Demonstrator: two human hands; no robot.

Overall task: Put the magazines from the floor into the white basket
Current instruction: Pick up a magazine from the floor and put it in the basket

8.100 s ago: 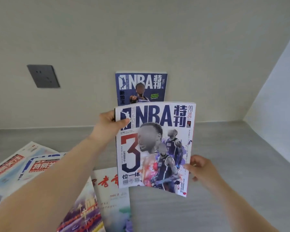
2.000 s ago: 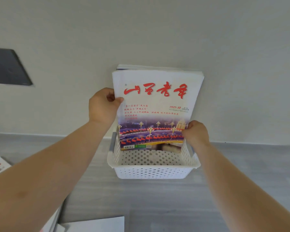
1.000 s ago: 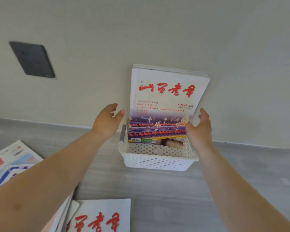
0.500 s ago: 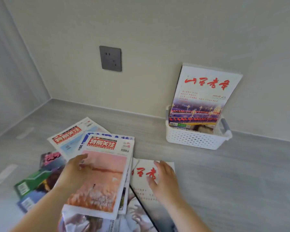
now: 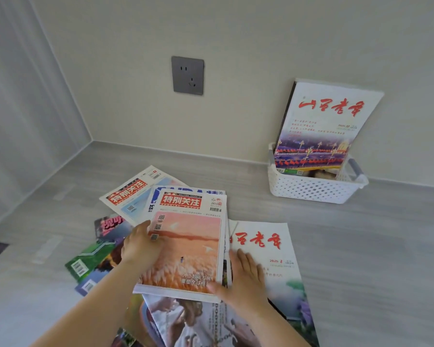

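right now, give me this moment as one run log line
phase: picking next magazine | left hand: on left edge of pink-cover magazine | right hand: at its right edge | white basket: magazines upright inside | lifted: cannot tell

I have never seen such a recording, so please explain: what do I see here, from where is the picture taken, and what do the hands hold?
There is no machine here. A person wears a camera on the head, which looks forward and down, so you see their own bare arms. The left hand and the right hand rest at the two sides of a pink magazine, on top of a loose pile of magazines on the grey floor. It seems they are about to pick it up; nothing is lifted yet. By the wall stands the white basket, with magazines already upright in it. The grey plate on the wall is a socket.
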